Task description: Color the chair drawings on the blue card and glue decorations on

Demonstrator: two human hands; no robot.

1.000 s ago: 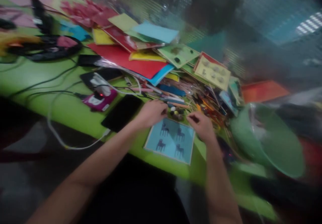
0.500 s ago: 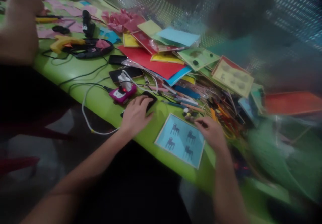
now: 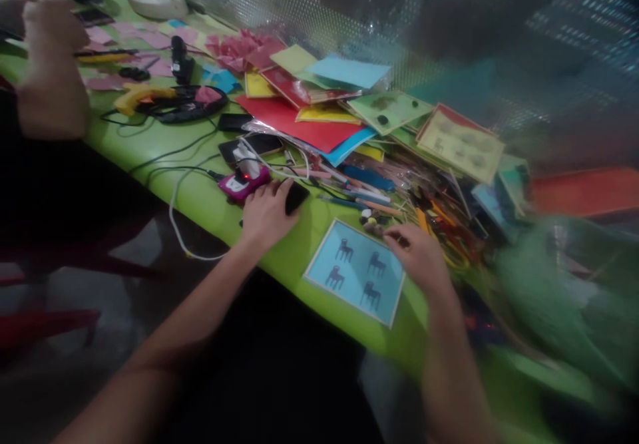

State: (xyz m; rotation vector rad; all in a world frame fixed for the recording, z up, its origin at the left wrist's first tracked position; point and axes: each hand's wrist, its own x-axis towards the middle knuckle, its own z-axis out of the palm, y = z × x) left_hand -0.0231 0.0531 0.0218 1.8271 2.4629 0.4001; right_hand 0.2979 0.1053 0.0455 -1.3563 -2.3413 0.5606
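Observation:
My left hand [image 3: 269,214] lies spread over a dark phone [image 3: 297,196] at the table's front edge, fingers stretched out on it. Just behind it sits a purple power adapter [image 3: 243,184] with a red light and a white plug in it. My right hand [image 3: 422,254] is closed in a pinch over the right corner of a blue card [image 3: 344,287] printed with several small dark chairs. What its fingertips hold, if anything, is too small to make out. A few small pebble-like pieces [image 3: 370,221] lie beside those fingertips.
Pens and pencils [image 3: 367,196] lie behind the card, with a pile of coloured cards [image 3: 309,121] beyond. A yellow glue gun [image 3: 144,96] and cables are at left. Another person's hand [image 3: 54,28] is at far left. A green plastic bag [image 3: 564,284] bulges at right.
The view has shifted slightly. My left hand still rests on the phone, and my right hand stays pinched by the pebble-like pieces. The other person's hand at far left has moved a little.

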